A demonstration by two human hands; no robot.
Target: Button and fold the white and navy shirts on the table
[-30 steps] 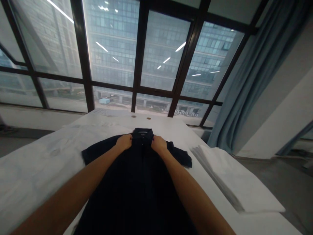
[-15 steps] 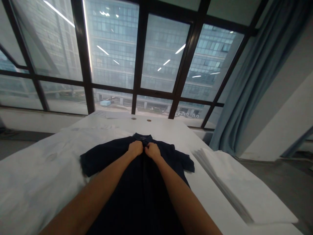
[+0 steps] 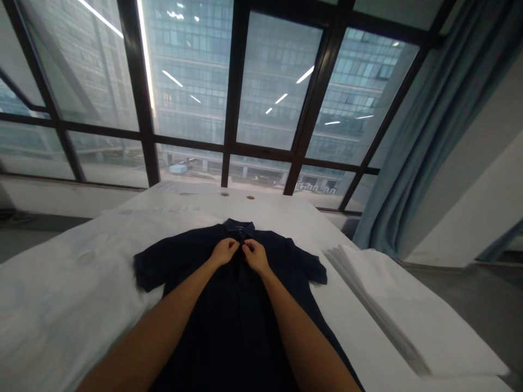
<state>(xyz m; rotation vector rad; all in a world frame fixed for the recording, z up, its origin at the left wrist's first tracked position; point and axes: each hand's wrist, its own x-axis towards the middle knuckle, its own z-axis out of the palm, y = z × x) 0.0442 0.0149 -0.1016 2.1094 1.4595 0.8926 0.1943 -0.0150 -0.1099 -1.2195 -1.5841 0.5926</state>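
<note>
A dark navy short-sleeved shirt [image 3: 241,316] lies spread on the white table, its collar toward the window and both sleeves out to the sides. My left hand [image 3: 224,251] pinches the front opening just below the collar, on the left side. Across the opening, a small gap away, my right hand [image 3: 255,256] pinches the other edge with thumb and forefinger. The fingertips of both hands nearly meet at the placket. Any button between them is too small to make out.
White cloth [image 3: 73,288] covers the left of the white table [image 3: 281,209]. A stack of folded white sheets [image 3: 412,305] lies along the right edge. Behind stand a dark-framed window [image 3: 231,109] and a blue-grey curtain [image 3: 408,152].
Both hands have shifted slightly down from the collar, and the fingers of my right hand are less curled. The shirt front lies flatter and the collar shows more.
</note>
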